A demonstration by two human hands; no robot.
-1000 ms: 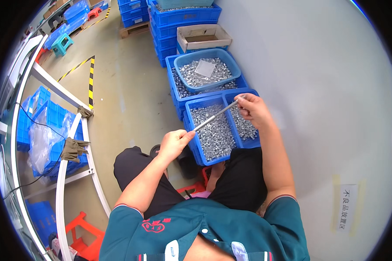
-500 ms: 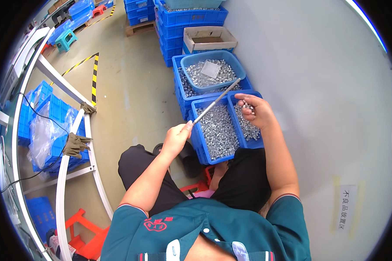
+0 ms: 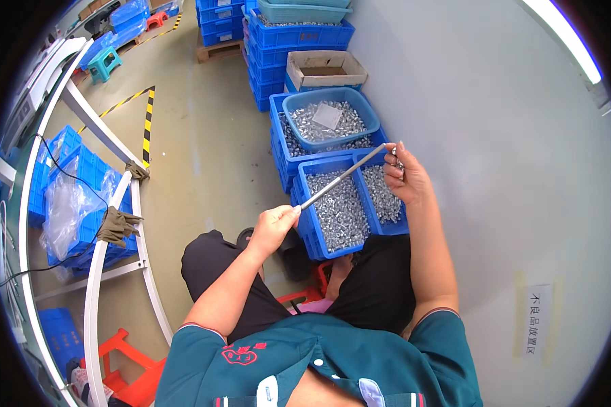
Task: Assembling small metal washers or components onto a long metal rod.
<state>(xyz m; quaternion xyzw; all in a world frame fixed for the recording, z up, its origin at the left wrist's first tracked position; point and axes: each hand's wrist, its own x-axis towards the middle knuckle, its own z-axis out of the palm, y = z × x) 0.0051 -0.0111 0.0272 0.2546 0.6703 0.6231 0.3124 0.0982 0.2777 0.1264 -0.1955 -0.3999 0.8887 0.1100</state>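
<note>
My left hand (image 3: 275, 227) is closed around the near end of a thin grey metal rod (image 3: 343, 178). The rod slants up and to the right, over a divided blue crate (image 3: 310, 234). At its far end is my right hand (image 3: 411, 182), with thumb and fingertips close to the tip. Curled fingers hold several small shiny metal nuts (image 3: 397, 165) there; whether one sits on the rod is too small to tell. Beneath, both compartments of the crate hold many loose metal pieces (image 3: 338, 216), larger-looking on the left and finer on the right.
Behind stands another blue crate with a light-blue basin (image 3: 370, 129) of metal pieces on it. An open cardboard box (image 3: 326, 71) and stacked blue crates (image 3: 305, 37) lie farther back. A white wall (image 3: 495, 169) borders the right; a white metal frame (image 3: 96, 292) stands left.
The rod's far tip has swung right and slightly down, toward my right fingers. My right hand has shifted a little right and its fingertips have turned upward around the nuts.
</note>
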